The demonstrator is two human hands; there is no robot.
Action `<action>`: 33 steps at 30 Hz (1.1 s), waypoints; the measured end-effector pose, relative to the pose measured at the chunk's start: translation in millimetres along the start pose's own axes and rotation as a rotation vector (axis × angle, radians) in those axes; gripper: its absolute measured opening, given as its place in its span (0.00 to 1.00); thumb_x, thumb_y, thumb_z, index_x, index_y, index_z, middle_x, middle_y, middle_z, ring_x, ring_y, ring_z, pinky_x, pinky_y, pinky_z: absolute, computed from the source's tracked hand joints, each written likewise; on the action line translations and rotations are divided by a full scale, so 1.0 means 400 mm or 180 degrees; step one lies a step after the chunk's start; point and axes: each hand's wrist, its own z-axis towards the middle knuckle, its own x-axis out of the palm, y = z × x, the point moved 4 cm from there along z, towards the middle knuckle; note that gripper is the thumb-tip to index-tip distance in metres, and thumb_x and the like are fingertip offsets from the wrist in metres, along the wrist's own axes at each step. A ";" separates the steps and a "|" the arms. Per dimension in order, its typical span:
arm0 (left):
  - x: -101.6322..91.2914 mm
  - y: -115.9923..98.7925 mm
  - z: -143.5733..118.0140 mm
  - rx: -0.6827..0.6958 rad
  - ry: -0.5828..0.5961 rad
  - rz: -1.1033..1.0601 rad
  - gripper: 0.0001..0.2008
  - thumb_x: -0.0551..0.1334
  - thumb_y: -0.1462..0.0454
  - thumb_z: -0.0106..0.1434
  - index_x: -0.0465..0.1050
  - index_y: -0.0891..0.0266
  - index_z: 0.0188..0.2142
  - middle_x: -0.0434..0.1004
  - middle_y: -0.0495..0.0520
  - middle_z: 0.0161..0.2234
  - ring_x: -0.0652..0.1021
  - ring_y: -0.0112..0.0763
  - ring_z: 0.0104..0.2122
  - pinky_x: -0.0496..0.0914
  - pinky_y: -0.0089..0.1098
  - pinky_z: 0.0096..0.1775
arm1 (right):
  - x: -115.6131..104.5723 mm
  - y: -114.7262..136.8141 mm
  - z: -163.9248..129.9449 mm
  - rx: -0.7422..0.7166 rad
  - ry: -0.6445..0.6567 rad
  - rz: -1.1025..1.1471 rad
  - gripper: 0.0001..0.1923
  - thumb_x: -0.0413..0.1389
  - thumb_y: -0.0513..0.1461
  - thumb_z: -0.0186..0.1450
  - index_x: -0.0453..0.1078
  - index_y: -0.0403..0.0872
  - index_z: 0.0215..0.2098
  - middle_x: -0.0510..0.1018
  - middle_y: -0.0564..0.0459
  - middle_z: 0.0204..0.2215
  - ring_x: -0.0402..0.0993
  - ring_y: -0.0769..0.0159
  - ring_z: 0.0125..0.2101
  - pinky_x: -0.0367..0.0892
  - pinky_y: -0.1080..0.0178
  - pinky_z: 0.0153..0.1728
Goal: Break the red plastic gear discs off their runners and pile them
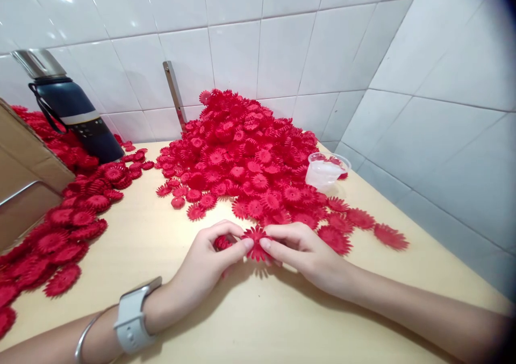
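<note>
A red plastic flower piece is pinched between the fingertips of both my hands just above the pale wooden table. My left hand, with a white watch and a metal bangle on the wrist, grips its left side and also hides a second small red piece under its fingers. My right hand grips the right side. Straight behind my hands rises a big heap of the same red flower pieces.
A second spread of red pieces lies along the left, beside a cardboard box and a dark flask. A small clear plastic cup lies at the heap's right edge. Tiled walls close the back and right.
</note>
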 end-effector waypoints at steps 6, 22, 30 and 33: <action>-0.010 -0.006 0.001 -0.0114 -0.0289 -0.0062 0.08 0.61 0.61 0.54 0.64 0.62 0.26 0.62 0.42 0.17 0.61 0.19 0.16 0.54 0.22 0.18 | -0.007 -0.003 0.003 0.0100 -0.0128 0.0065 0.16 0.47 0.40 0.63 0.59 0.44 0.18 0.63 0.57 0.17 0.60 0.73 0.20 0.55 0.70 0.22; -0.010 -0.006 -0.002 0.0129 -0.0210 0.0142 0.06 0.59 0.62 0.55 0.66 0.62 0.27 0.64 0.45 0.21 0.62 0.20 0.18 0.55 0.22 0.18 | -0.004 0.003 -0.003 -0.0054 -0.0161 -0.0477 0.16 0.46 0.38 0.62 0.57 0.45 0.17 0.59 0.59 0.16 0.54 0.74 0.18 0.50 0.70 0.18; -0.005 -0.020 -0.010 0.0483 -0.0055 0.0364 0.04 0.61 0.64 0.54 0.72 0.62 0.27 0.68 0.50 0.29 0.68 0.24 0.24 0.62 0.24 0.24 | -0.007 0.009 -0.004 -0.0224 -0.0211 -0.0542 0.17 0.49 0.39 0.62 0.60 0.45 0.15 0.58 0.60 0.14 0.53 0.75 0.17 0.48 0.69 0.18; -0.003 -0.020 -0.010 0.0560 -0.0033 0.0400 0.04 0.61 0.64 0.54 0.73 0.62 0.27 0.68 0.50 0.29 0.70 0.26 0.27 0.64 0.26 0.28 | 0.000 0.010 -0.004 -0.0174 -0.0025 -0.0458 0.17 0.46 0.40 0.63 0.60 0.45 0.18 0.59 0.59 0.16 0.55 0.74 0.18 0.50 0.70 0.18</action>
